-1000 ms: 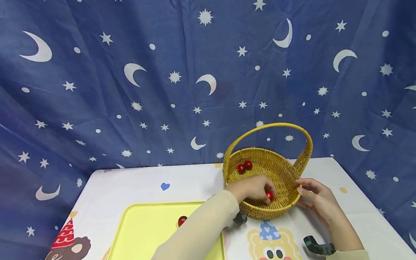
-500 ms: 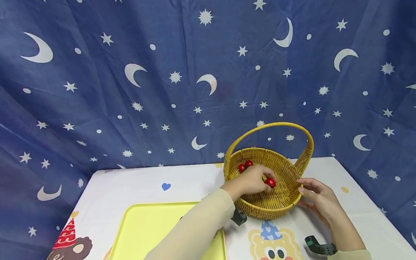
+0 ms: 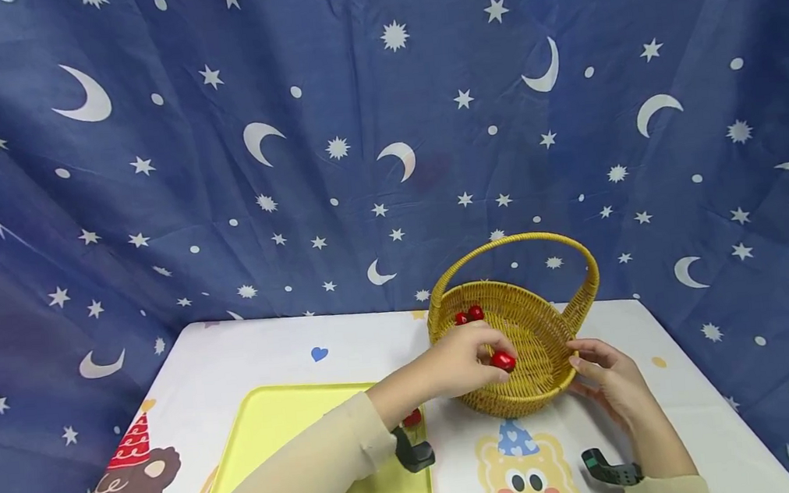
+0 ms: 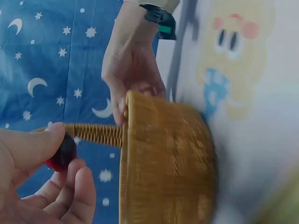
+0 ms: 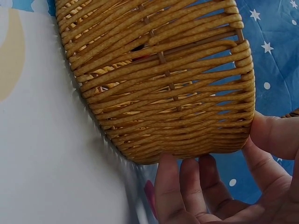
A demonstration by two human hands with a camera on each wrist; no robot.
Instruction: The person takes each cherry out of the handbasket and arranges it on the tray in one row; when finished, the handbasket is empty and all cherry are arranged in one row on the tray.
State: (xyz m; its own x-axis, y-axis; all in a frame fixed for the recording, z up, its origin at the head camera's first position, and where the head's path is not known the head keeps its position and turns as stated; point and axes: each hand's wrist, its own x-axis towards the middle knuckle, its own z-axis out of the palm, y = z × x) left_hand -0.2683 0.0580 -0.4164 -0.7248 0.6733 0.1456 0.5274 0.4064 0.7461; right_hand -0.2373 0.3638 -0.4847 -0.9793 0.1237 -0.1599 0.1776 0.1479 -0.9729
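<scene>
My left hand (image 3: 461,360) pinches a glossy red cherry (image 3: 503,361) between thumb and fingers, over the near left rim of a yellow wicker basket (image 3: 532,336). In the left wrist view the cherry (image 4: 64,154) looks dark red, and the basket's outer wall (image 4: 168,163) stands beside the hand. Two more red cherries (image 3: 475,313) lie inside the basket at its far left. My right hand (image 3: 611,384) holds the basket's right rim, thumb above and fingers under the side, as the right wrist view shows. The basket leans toward me with its tall handle (image 3: 513,238) upright.
A yellow tray (image 3: 275,413) lies at the left of the white table, partly under my left forearm. Red fruit (image 3: 412,417) shows at the tray's right side, half hidden by the wrist. A blue curtain (image 3: 331,166) with moons and stars hangs behind.
My left hand has lifted the cherry from the basket floor and drawn it back left toward the near rim. The right hand has kept its hold on the basket.
</scene>
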